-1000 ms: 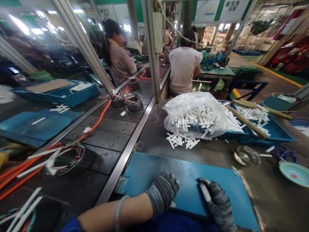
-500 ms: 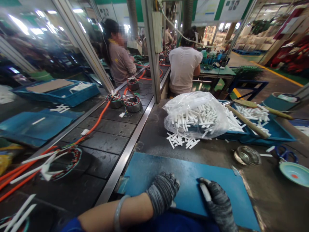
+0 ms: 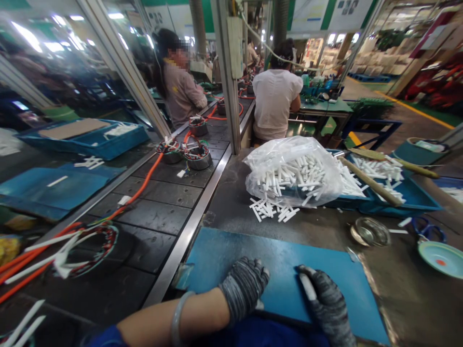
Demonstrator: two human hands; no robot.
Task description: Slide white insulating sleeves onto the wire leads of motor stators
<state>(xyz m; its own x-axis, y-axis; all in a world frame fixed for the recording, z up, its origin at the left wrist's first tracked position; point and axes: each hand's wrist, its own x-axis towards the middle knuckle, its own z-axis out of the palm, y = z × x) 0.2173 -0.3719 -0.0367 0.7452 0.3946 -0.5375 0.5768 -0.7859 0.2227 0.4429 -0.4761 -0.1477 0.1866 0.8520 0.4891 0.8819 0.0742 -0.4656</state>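
On the blue mat [image 3: 278,255] rests my left hand [image 3: 246,286], in a grey striped glove, its fingers curled inward. A small white tip shows beneath it; I cannot tell whether it is a covered thumb or a loose piece. To its right, apart from it, my right hand [image 3: 325,299] lies closed in the same kind of glove. A white elongated shape runs along its thumb side, either the thumb's covering or a tube. Both palms are hidden. Beyond the mat, several short white tubes [image 3: 271,209] lie loose beside a clear plastic bag [image 3: 296,168] of them.
Left of a metal rail [image 3: 191,217], wire-wound rings [image 3: 197,156] and orange cables [image 3: 144,180] sit on a dark conveyor. Blue trays [image 3: 415,195], a metal bowl [image 3: 371,231], blue-handled scissors [image 3: 428,229] and a green dish [image 3: 441,258] stand at right. Two people work ahead.
The nearer wire-wound rings and white sleeves on the conveyor have shifted slightly toward the lower left. Both my hands stay in place. The person at left has moved an arm a little.
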